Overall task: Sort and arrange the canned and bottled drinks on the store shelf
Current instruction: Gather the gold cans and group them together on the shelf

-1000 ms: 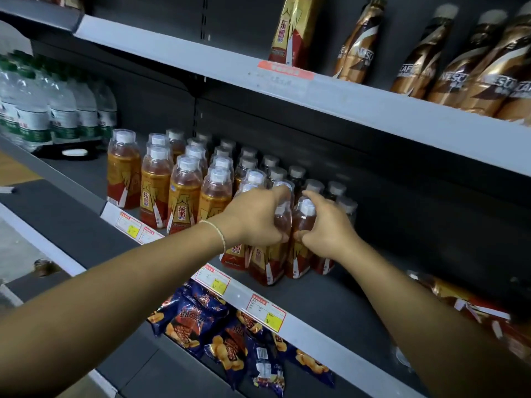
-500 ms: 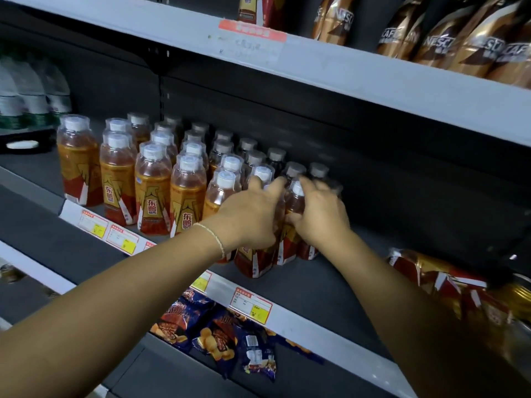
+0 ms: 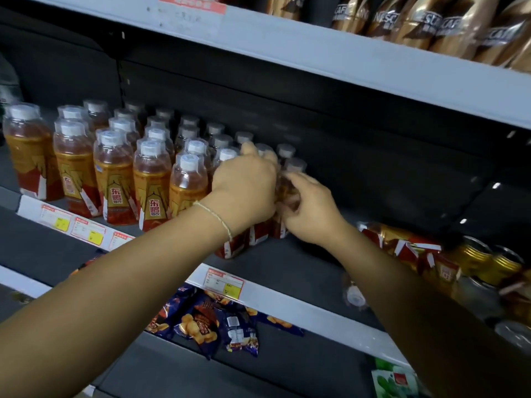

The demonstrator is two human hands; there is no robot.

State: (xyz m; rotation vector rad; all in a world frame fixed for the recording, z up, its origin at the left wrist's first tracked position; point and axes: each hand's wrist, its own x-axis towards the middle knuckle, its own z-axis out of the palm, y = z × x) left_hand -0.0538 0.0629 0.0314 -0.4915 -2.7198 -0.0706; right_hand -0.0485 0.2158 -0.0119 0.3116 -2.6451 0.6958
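Left hand (image 3: 247, 191) is curled over the end bottles (image 3: 258, 238) from the left. Right hand (image 3: 311, 216) is curled against the same cluster from the right, fingers wrapped on the blurred outermost one. The cluster stands upright on the grey middle shelf (image 3: 287, 268), touching the right end of the block of orange drink bottles (image 3: 115, 179). Nescafé bottles (image 3: 459, 27) on the shelf above. Snack bags (image 3: 207, 320) below. Gold cans (image 3: 474, 255) at right, well apart. String bracelet (image 3: 217, 219) on left wrist.

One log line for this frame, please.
left hand: grips orange bottles | right hand: grips orange bottles | on: middle shelf
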